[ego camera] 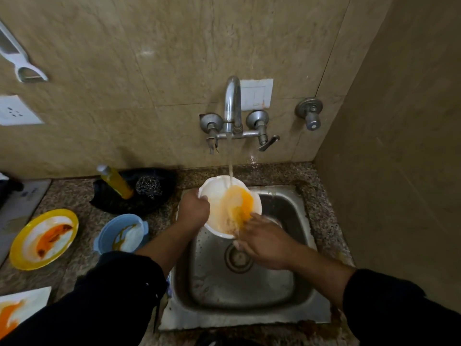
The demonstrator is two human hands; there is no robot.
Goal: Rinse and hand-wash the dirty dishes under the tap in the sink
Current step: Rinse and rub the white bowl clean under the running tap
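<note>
Head view, the only view on record.

Step in hand: rinsing the first dish. The white bowl [215, 192] is held tilted over the back left part of the sink [287, 248], directly under the tap [233, 101]. The water stream [230, 168] lands inside the bowl on a patch of orange-yellow residue, much of which remains.

Left hand [193, 208]: curled over the bowl's left rim and gripping it, with the forearm coming in from the lower left across the sink's edge.

Right hand [264, 242]: fingers fairly straight and slightly spread, the tips laid against the bowl's lower inner wall beside the residue. I cannot tell whether the thumb hooks under the rim. The wrist sits above the drain.

Judgement on progress: early. Three soiled items wait on the counter to my left, well apart from the sink: a yellow plate [23, 260], a blue bowl [106, 237] and a white square plate [30, 298], all streaked orange.

Next move, as I judge it: rub the residue loose with the right fingertips while the left hand turns the bowl under the stream. If it holds fast, the soap bottle [116, 182] and steel scrubber [149, 187] stand near, just left of the bowl.

Risk noted: a wet rim held by one hand may slip.
</note>
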